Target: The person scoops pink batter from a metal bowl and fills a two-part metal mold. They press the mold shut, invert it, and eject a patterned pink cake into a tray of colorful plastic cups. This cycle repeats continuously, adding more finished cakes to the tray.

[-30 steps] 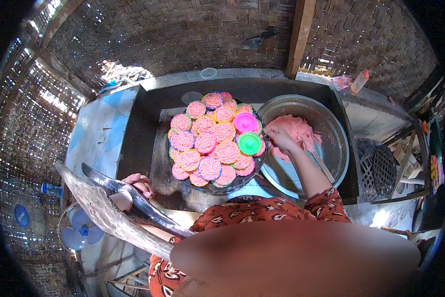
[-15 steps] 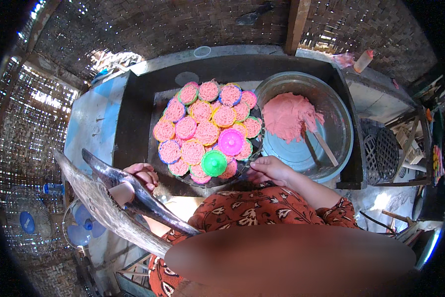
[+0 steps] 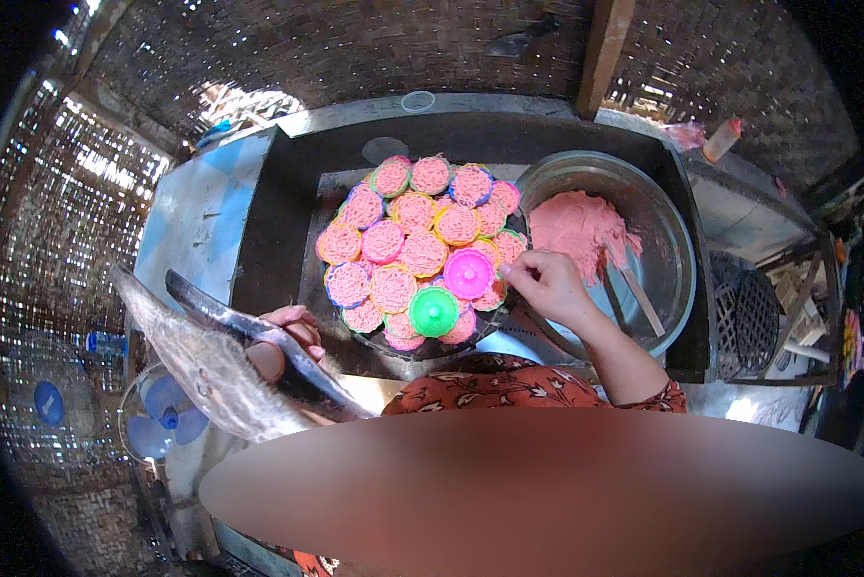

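Note:
My right hand [image 3: 552,288] is at the right edge of a pile of pink stranded rounds [image 3: 422,253], each in a coloured plastic mould. Its thumb and fingers are pinched together beside an upturned magenta mould [image 3: 469,274]; what they hold, if anything, is hidden. An upturned green mould [image 3: 434,311] lies on the pile's near side. To the left, my left hand [image 3: 299,330] has curled fingers by the box's near edge, partly covered by a dark, shiny lever [image 3: 302,361]. A pale wooden lever [image 3: 201,375] slants alongside.
A large round basin [image 3: 677,288] on the right holds pink dough [image 3: 581,231] and a wooden stick [image 3: 643,303]. Dark box walls [image 3: 268,216] surround pile and basin. Behind rises a woven wall [image 3: 355,58]. A fan [image 3: 167,418] stands at lower left, and a black woven basket [image 3: 744,308] at right.
My right hand has moved away from me along the pile's right side, up beside the magenta mould. The view has shifted slightly. My left hand stays near the levers.

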### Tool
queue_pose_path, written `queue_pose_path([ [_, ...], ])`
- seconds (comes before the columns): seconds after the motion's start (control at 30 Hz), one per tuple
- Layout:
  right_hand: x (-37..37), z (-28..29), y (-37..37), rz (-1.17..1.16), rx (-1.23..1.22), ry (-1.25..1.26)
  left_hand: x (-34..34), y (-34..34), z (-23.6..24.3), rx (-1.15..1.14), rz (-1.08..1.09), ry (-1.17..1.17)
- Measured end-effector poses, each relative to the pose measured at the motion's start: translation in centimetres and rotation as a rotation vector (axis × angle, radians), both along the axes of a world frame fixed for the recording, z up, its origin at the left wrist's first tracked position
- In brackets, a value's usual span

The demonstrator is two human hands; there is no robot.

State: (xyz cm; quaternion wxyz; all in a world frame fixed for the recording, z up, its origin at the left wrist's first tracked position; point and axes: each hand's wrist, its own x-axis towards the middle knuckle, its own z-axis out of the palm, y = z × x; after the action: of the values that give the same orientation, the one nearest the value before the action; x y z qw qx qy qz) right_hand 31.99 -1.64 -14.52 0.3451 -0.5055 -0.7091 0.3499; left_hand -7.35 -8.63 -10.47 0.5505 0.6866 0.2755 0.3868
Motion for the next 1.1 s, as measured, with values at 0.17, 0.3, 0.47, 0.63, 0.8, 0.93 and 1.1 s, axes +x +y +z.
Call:
queue_pose_path([
  [0.17, -0.1, -0.5, 0.7, 0.026, 0.013, -0.098, 1.6, -1.3, 1.2, -0.287, 0.093, -0.113],
  [0.3, -1.0, -1.0, 0.9, 0.009, -0.021, -0.176, 2.4, -0.9, 0.2, -0.11, 0.215, 0.06],
  [0.47, -1.9, -1.0, 1.6, 0.015, -0.002, -0.204, 2.0, -1.7, 0.4, -0.545, 0.277, -0.204],
  [0.63, -2.2, -1.3, 2.1, 0.0, 0.051, -0.183, 2.3, -2.1, -0.1, -0.486, 0.296, -0.221],
  [0.8, -1.9, -0.7, 2.1, -0.008, 0.084, -0.256, 2.2, -1.8, -0.6, -0.399, 0.263, -0.178],
  [0.93, -2.4, 1.4, 2.6, -0.032, 0.281, -0.266, 2.1, -1.6, -0.9, -0.352, 0.242, -0.151],
  [1.1, -4.5, 3.0, 3.9, 0.1, 0.451, -0.378, 1.6, -1.3, -0.6, -0.244, 0.194, -0.06],
])
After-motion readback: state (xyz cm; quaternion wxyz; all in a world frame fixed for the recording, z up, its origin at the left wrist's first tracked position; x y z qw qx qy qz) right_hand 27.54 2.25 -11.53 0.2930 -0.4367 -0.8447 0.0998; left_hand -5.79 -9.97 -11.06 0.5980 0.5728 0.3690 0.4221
